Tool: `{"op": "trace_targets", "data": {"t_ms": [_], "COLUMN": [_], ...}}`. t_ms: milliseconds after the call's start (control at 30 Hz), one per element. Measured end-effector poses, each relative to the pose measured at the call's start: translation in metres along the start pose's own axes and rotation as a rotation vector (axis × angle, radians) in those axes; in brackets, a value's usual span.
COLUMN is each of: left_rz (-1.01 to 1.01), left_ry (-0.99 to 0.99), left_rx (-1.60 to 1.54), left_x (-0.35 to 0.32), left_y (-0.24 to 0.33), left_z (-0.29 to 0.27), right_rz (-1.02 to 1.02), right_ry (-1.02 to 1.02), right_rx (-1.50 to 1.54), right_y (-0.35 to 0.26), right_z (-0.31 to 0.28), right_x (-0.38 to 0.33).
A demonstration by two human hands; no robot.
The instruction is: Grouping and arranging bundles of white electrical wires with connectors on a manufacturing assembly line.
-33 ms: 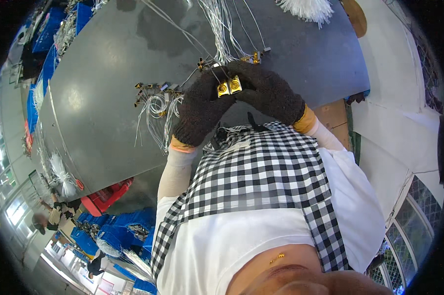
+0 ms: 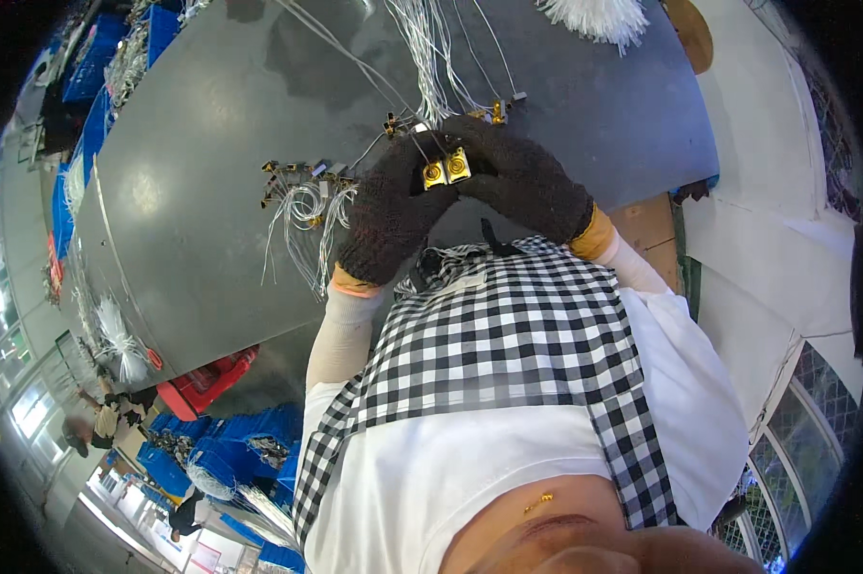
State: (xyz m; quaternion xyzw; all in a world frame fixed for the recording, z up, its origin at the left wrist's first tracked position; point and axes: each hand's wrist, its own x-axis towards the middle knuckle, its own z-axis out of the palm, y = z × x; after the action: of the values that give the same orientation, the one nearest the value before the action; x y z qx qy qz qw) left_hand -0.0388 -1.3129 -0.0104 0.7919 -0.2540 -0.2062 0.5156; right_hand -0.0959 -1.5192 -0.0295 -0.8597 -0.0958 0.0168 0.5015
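Two small square gold-coloured parts with round ringed faces (image 2: 446,169) sit side by side between my hands. My left hand (image 2: 390,206), in a dark knitted glove, is closed on the left one. The fingers of my right hand (image 2: 522,177), gloved the same way, are closed on the right one. A bundle of silvery wires (image 2: 426,57) runs from the far edge down to my fingertips. Beside it, a few small gold and grey end pieces (image 2: 497,113) lie on the table. Coiled silvery wires with dark and gold ends (image 2: 304,206) rest left of my left hand.
My hands are over a dark grey table (image 2: 197,258). A white bristly bundle (image 2: 599,17) lies at its far right. Blue bins (image 2: 230,450) and a red container (image 2: 207,383) stand at the lower left. Farther off on the left is another person (image 2: 92,421).
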Motion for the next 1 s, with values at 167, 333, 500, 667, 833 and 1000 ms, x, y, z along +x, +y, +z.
{"op": "trace_targets", "data": {"t_ms": [167, 333, 500, 667, 833, 1000], "left_rz": [-0.002, 0.082, 0.009, 0.093, 0.041, 0.199], "left_ry": [-0.022, 0.024, -0.093, -0.107, -0.193, -0.174], "left_rx": [0.000, -0.007, 0.026, -0.141, -0.015, 0.035], "left_x": [0.005, 0.000, 0.007, -0.002, 0.004, 0.001], "left_y": [-0.010, -0.032, -0.032, -0.044, 0.004, -0.004], "left_z": [0.008, 0.013, 0.011, 0.018, 0.002, 0.005], "right_rz": [0.078, 0.011, 0.029, 0.133, -0.120, -0.069], "right_ry": [0.005, -0.055, -0.149, -0.098, -0.113, -0.120], "right_rx": [0.024, 0.174, -0.058, 0.249, -0.014, 0.109], "right_y": [0.013, 0.041, 0.026, 0.047, 0.020, 0.029], "right_z": [0.003, 0.016, 0.008, 0.022, 0.006, 0.014], "right_x": [-0.004, -0.005, 0.003, -0.003, 0.001, -0.001]}}
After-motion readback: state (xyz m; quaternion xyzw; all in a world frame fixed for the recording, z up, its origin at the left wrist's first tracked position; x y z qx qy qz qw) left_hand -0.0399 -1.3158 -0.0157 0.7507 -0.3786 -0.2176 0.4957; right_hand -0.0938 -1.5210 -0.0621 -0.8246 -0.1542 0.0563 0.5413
